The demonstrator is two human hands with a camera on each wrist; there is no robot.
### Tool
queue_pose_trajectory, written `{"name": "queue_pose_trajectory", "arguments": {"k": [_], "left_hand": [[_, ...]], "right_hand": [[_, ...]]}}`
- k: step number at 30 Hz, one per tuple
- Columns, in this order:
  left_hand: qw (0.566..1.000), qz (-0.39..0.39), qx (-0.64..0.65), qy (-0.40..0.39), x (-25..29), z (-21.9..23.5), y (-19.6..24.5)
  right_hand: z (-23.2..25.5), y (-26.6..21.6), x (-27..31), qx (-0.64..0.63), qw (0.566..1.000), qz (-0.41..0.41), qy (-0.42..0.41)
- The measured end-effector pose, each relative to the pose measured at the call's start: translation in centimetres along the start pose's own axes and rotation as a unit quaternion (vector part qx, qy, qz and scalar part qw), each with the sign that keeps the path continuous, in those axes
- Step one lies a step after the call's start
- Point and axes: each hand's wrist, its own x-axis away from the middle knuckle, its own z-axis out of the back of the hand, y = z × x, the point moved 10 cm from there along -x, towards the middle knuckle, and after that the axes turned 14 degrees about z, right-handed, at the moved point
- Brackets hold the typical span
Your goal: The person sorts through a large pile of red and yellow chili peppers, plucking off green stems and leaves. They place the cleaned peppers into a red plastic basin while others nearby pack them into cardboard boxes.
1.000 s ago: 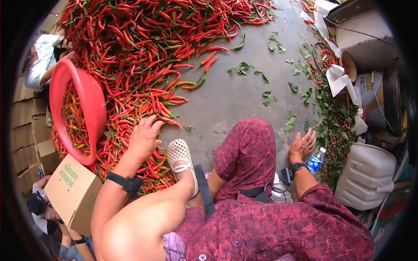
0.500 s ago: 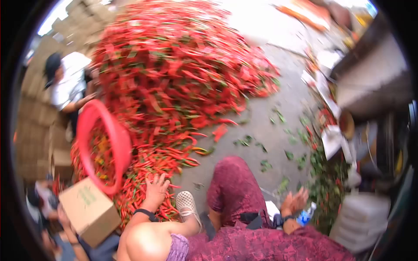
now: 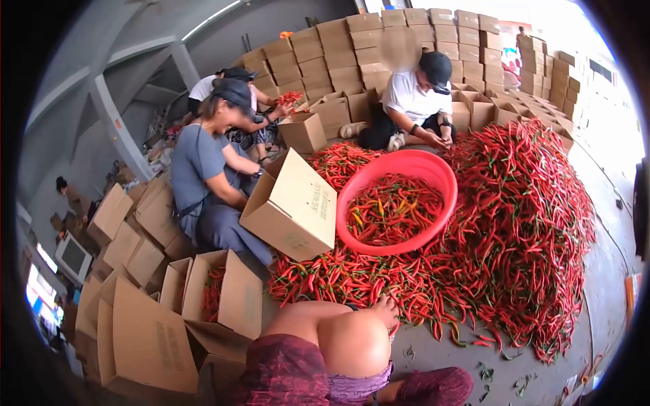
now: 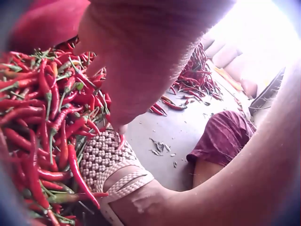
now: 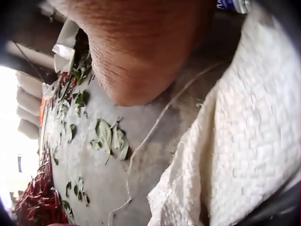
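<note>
In the head view my left hand (image 3: 386, 311) rests on the edge of the spread red chilies (image 3: 338, 277), beside my raised knee, which partly hides it. In the left wrist view the hand (image 4: 141, 56) hangs over the chilies (image 4: 56, 122) and a woven shoe (image 4: 106, 157); its fingers are mostly hidden and no held thing shows. My right hand is outside the head view; the right wrist view shows only its heel (image 5: 136, 61), above a grey floor with green leaves (image 5: 110, 139), its fingers out of sight.
A red basin (image 3: 450, 213) of chilies stands beyond my left hand, with a tall chili heap (image 3: 521, 223) to its right. A seated person tilts a carton (image 3: 298, 203); open cartons (image 3: 227, 298) stand at left. A white woven sack (image 5: 254, 127) lies near my right hand.
The head view has swung left and up, bringing seated people and stacked cartons into view and losing my right hand. My left hand remains at the chilies' edge.
</note>
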Motion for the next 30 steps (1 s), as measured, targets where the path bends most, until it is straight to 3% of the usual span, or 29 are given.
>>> {"name": "queue_pose_trajectory", "arguments": {"k": [3, 6, 13, 16, 18, 22, 26, 28, 29, 30], "left_hand": [[0.998, -0.02, 0.065, -0.005, 0.2, -0.5, 0.0], [0.99, -0.048, 0.109, -0.076, 1.0, -0.5, 0.3], [0.972, -0.016, 0.154, -0.176, -1.2, -4.7, 2.4], [0.952, -0.05, 0.207, -0.22, -3.9, -2.5, 4.0], [0.965, -0.044, 0.222, -0.136, -4.7, -1.6, 3.5], [0.932, 0.091, 0.32, -0.145, -3.0, -3.6, 1.0], [0.871, 0.195, 0.443, -0.088, 1.3, -6.0, -2.8], [0.822, 0.234, 0.507, -0.114, 2.9, -9.4, -5.0], [0.822, 0.192, 0.531, -0.07, 2.8, -11.6, -5.6], [0.826, 0.242, 0.495, -0.121, 3.4, -12.5, -6.1]], "right_hand": [[-2.5, -3.1, -3.8, -0.025, 0.998, 0.01, -0.058], [-4.5, -4.0, -6.0, -0.024, 0.994, -0.012, -0.103], [-7.3, -1.3, -9.2, -0.005, 0.984, -0.055, -0.172], [-7.6, -0.6, -10.4, 0.011, 0.983, -0.067, -0.173], [-7.7, -0.2, -10.6, 0.013, 0.981, -0.07, -0.182], [-7.9, 1.1, -10.1, 0.021, 0.981, -0.075, -0.179], [-8.6, 3.0, -8.0, 0.028, 0.986, -0.067, -0.151], [-9.0, 5.2, -6.3, 0.04, 0.989, -0.054, -0.134], [-9.1, 6.6, -5.5, 0.049, 0.99, -0.047, -0.125], [-9.0, 8.2, -4.9, 0.058, 0.99, -0.045, -0.118]]}}
